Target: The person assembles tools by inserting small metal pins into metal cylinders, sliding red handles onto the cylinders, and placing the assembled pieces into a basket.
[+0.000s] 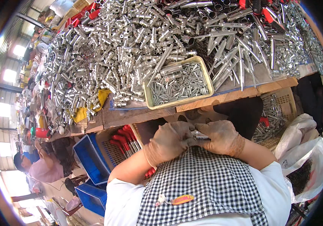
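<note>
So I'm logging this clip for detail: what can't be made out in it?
Head view only:
- The metal part between the left hand and right hand: mostly covered by gloved fingers, so its shape is unclear.
- Small pieces in the tray: too small to identify.
- Basket contents: partly hidden under the table.
- Scene at the rim: bent and dark.
</note>
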{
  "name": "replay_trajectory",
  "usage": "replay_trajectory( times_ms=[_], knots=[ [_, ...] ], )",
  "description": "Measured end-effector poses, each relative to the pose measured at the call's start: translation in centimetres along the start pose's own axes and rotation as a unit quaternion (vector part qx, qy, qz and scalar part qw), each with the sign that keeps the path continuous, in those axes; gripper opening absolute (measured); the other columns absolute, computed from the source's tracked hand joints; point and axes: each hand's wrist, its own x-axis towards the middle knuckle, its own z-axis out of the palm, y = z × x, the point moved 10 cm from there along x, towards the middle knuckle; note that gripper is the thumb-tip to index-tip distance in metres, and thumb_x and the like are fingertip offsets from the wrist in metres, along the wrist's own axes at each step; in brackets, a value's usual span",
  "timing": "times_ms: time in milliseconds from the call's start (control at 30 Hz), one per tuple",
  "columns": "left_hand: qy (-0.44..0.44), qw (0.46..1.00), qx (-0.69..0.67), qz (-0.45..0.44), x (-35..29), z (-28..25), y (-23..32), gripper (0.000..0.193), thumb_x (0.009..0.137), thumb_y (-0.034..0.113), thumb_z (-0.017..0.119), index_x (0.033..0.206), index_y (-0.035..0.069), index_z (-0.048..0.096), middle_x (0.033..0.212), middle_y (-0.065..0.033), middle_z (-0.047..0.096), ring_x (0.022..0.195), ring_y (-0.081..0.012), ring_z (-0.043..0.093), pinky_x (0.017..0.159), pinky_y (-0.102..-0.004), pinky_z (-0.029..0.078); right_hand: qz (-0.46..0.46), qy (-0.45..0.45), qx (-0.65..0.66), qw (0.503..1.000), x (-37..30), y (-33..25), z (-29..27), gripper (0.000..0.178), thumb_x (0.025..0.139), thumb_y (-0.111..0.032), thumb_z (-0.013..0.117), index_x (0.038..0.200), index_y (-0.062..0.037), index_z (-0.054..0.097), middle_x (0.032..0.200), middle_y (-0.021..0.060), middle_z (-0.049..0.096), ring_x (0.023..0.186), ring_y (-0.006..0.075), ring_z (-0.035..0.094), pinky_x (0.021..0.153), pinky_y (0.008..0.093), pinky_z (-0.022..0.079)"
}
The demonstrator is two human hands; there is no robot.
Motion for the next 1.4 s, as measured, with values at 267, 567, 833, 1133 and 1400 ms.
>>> replay_trajectory(
  times_ms=[267, 567, 833, 1133, 1400],
  knots=[
    [-0.091, 0.965, -0.228, -0.092, -0.7, 2.2, -1.4, 0.041, 0.074, 0.034, 0.082, 0.087, 0.002, 0.061, 0.073, -0.0096, 0.063, 0.067, -0.0185, 0.060, 0.060, -0.0335, 0.048, -0.042, -0.023, -0.065, 0.997, -0.5, -0.8, 0.3, 0.051, 0.080, -0.041, 0.067, 0.116, -0.0054, 0.061, 0.082, 0.0127, 0.068, 0.076, 0.0302, 0.067, 0.066, 0.0416, 0.054],
    [-0.103, 0.957, -0.259, -0.080, -0.5, 2.3, -1.0, 0.029, 0.080, 0.025, 0.077, 0.089, 0.002, 0.061, 0.077, -0.0101, 0.066, 0.070, -0.0212, 0.064, 0.063, -0.0335, 0.050, -0.036, -0.030, -0.077, 0.996, -0.5, -1.1, -0.2, 0.052, 0.083, -0.046, 0.064, 0.115, -0.0056, 0.061, 0.076, 0.0137, 0.066, 0.069, 0.0305, 0.067, 0.058, 0.0414, 0.053],
    [-0.078, 0.967, -0.237, -0.056, -0.7, 1.8, -0.6, 0.031, 0.071, 0.018, 0.082, 0.090, 0.004, 0.062, 0.076, -0.0084, 0.066, 0.070, -0.0172, 0.063, 0.063, -0.0316, 0.049, -0.045, -0.021, -0.116, 0.992, -0.5, -1.1, 0.3, 0.054, 0.075, -0.041, 0.071, 0.114, -0.0060, 0.061, 0.078, 0.0122, 0.067, 0.069, 0.0287, 0.068, 0.061, 0.0389, 0.055],
    [0.022, 0.969, -0.244, 0.015, -0.4, 1.7, -0.5, 0.015, 0.077, 0.012, 0.075, 0.078, 0.001, 0.065, 0.080, -0.0089, 0.068, 0.072, -0.0181, 0.065, 0.065, -0.0316, 0.051, -0.038, 0.044, -0.008, 0.998, -0.4, -0.2, -0.6, 0.045, 0.076, -0.040, 0.070, 0.107, -0.0076, 0.064, 0.068, 0.0114, 0.064, 0.067, 0.0298, 0.067, 0.059, 0.0416, 0.053],
    [-0.117, 0.939, -0.310, -0.093, 0.1, 3.0, -2.5, 0.050, 0.070, 0.024, 0.081, 0.108, -0.001, 0.060, 0.098, -0.0181, 0.069, 0.089, -0.0270, 0.067, 0.081, -0.0362, 0.052, -0.008, -0.044, -0.079, 0.996, -0.3, -0.5, 0.9, 0.042, 0.079, -0.042, 0.067, 0.102, -0.0072, 0.063, 0.073, 0.0131, 0.066, 0.068, 0.0305, 0.067, 0.060, 0.0431, 0.053]
  ],
)
